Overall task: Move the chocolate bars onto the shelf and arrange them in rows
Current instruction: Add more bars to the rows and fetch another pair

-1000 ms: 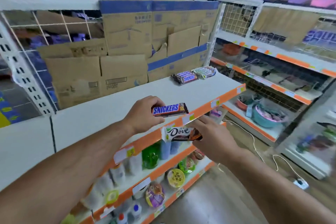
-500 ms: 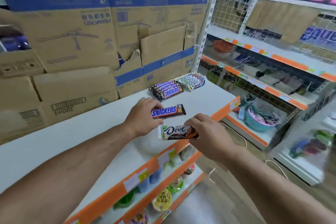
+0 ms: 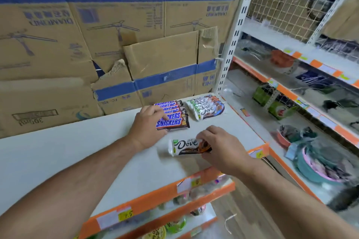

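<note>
Our left hand [image 3: 147, 128] grips the blue-and-brown plastic-wrapped Snickers bar [image 3: 172, 123], parked against the Snickers row [image 3: 171, 107] at 12 o'clock. Our right hand [image 3: 223, 149] pinches the white-and-brown foil Dove bar [image 3: 184, 146] just above the white metal shelf [image 3: 87, 151]. Next it probably needs lining up with the Dove row [image 3: 206, 108] at 1 o'clock.

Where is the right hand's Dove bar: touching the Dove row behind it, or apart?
Apart. The head view shows bare white shelf between the Dove bar pinched by the right hand and the Dove row.
</note>
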A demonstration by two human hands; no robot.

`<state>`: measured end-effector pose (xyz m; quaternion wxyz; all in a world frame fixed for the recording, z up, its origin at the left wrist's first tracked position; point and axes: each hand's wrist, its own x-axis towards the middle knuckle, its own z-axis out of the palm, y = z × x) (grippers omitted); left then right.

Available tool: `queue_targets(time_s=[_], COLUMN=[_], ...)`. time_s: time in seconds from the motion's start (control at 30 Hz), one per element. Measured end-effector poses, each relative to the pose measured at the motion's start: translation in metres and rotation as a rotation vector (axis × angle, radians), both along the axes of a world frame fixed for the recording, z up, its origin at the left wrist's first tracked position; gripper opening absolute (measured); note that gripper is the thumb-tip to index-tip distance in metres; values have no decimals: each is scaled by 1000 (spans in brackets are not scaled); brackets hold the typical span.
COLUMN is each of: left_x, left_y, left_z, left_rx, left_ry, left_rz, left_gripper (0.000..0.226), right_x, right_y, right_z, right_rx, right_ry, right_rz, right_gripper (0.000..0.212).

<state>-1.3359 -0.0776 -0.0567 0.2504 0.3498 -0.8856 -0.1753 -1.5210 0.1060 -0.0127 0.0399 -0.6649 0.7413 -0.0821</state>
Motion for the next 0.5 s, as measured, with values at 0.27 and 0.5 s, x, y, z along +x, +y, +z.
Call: queue_targets(time_s=[0.27, 0.5], left_x=[-18, -25], left_y=[13, 13], left_z=[-6, -3], left_rx=[29, -11], left_ry=[-70, -118], left_rz=[240, 280], left_gripper=[29, 26], right_x=[-62, -80], right_y=[-17, -22], right_z=[-5, -9], right_rx=[5, -3], right_ry=[-19, -45], right_rz=[172, 207], right_gripper=[49, 44])
